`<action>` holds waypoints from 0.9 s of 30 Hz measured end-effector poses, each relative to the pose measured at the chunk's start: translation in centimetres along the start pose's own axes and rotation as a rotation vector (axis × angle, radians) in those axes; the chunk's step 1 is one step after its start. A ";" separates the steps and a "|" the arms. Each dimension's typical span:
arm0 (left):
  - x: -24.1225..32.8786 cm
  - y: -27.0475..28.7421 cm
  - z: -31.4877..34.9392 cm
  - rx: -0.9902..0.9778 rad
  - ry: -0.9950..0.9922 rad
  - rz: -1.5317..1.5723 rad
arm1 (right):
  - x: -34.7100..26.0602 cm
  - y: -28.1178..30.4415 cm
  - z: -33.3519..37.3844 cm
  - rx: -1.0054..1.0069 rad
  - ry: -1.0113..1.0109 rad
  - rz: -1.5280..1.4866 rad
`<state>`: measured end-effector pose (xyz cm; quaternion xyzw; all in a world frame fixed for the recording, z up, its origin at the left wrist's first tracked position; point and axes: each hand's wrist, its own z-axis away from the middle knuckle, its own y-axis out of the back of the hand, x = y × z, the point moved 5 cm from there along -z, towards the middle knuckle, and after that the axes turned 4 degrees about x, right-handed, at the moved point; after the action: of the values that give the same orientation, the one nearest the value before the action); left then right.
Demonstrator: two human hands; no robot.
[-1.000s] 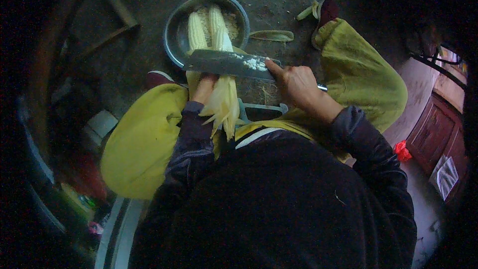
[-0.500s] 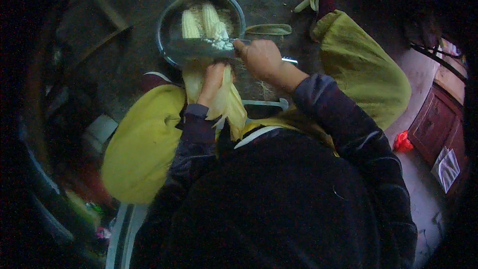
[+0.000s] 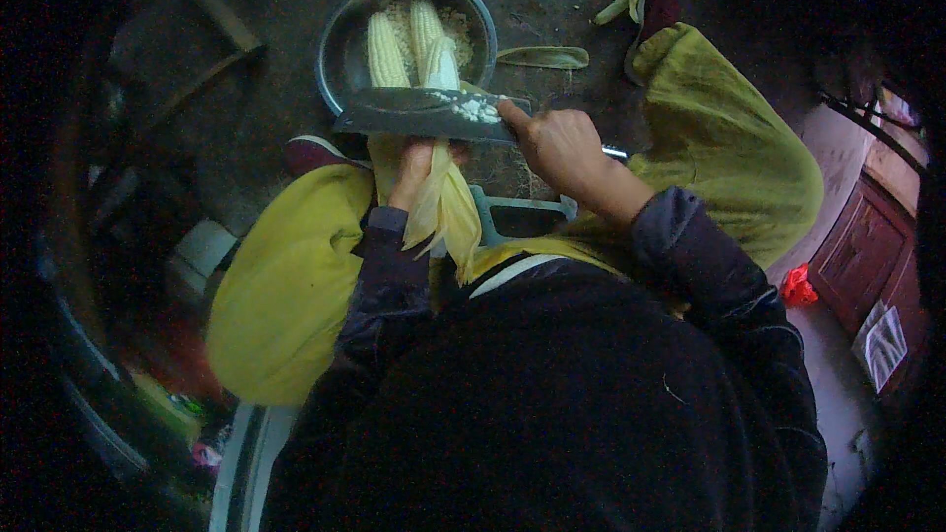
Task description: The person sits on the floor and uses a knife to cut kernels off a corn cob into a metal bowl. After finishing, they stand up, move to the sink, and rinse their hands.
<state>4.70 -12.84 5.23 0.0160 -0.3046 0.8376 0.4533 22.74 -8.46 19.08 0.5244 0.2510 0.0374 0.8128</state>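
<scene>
In the head view, our right grip (image 3: 570,150) is closed firmly around the handle of a knife (image 3: 394,113), one digit stretched onto the blade and the handle's end poking out behind. The broad blade reaches leftward from that grip, crossing over the near side of a basin (image 3: 342,57), and white bits (image 3: 478,109) lie on it just beside our fingertip. Our left grip (image 3: 414,167), just below the blade, is curled around pale yellow husk (image 3: 448,205), which spills down to its right; the blade and the husk hide some of the fingers, so we cannot tell exactly how they close. Straight ahead of this grip, beyond the blade, the corn (image 3: 387,51) shows as three ears pointing away from us over the basin, the nearest with a white cut face; we cannot tell how far each one rests in it. Loose kernels (image 3: 454,25) lie in the basin beyond them. Ahead of our right grip, a husk strip (image 3: 542,58) lies on the floor (image 3: 552,0) near the basin, and farther off to the right is our shoe (image 3: 663,6).
</scene>
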 end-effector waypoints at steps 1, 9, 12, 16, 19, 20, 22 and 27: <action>0.2 -1.7 0.7 0.141 0.008 -0.019 | 0.5 -0.2 -0.5 0.008 0.003 0.003; -0.5 -4.2 1.1 0.045 0.083 -0.060 | -0.2 -2.3 -4.1 0.041 -0.018 -0.053; -1.0 -4.6 1.2 0.059 0.118 0.022 | 0.1 -2.8 -4.6 0.048 -0.008 -0.073; -1.6 -5.9 1.9 0.037 0.056 0.002 | 0.5 -4.0 -5.9 0.098 0.051 -0.080; -2.2 -6.0 1.6 0.000 0.078 0.090 | 0.7 -5.5 -6.9 0.109 0.084 -0.080; -2.2 -6.2 1.6 -0.030 0.093 0.120 | 0.7 -5.6 -7.2 0.115 0.095 -0.085; -1.9 -6.5 1.5 -0.064 0.096 0.148 | 0.9 -5.8 -8.0 0.096 0.127 -0.070; -1.7 -6.5 0.7 -0.231 0.118 0.309 | 1.3 -6.0 -9.5 0.128 0.161 -0.030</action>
<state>10.50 -11.89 8.51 -0.1320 -0.3706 0.8561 0.3351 18.41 -2.80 10.31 0.5666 0.3251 0.0514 0.7554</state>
